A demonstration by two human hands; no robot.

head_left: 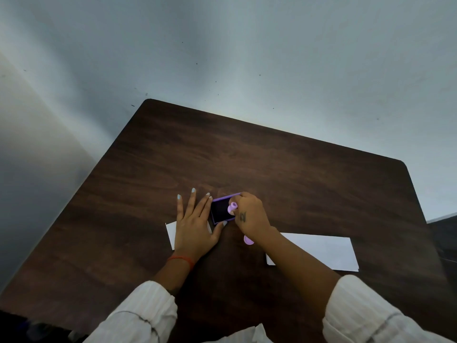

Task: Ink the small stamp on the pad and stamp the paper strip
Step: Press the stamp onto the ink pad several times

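On the dark wood-grain tabletop (272,174), the small lilac plastic stamp (232,207) is being pinched by the right hand (249,214) onto the purple-framed dark ink pad (220,210), which is being steadied by the flat, open left hand (194,226) resting empty over a white paper strip (171,232), so stamping is seemingly still being awaited.

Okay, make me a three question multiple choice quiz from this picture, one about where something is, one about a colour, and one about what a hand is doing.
1. Where is the ink pad?
A. Between the two hands
B. On the larger paper
C. At the table's far edge

2. What colour is the small stamp?
A. Green
B. Light purple
C. Red

3. What is the left hand doing?
A. Holding the stamp
B. Lying flat, fingers spread, on a white paper
C. Raised off the table

Answers: 1 A, the pad sits on the table between the hands. 2 B, the stamp in the right hand is pale purple. 3 B, its palm covers that paper.
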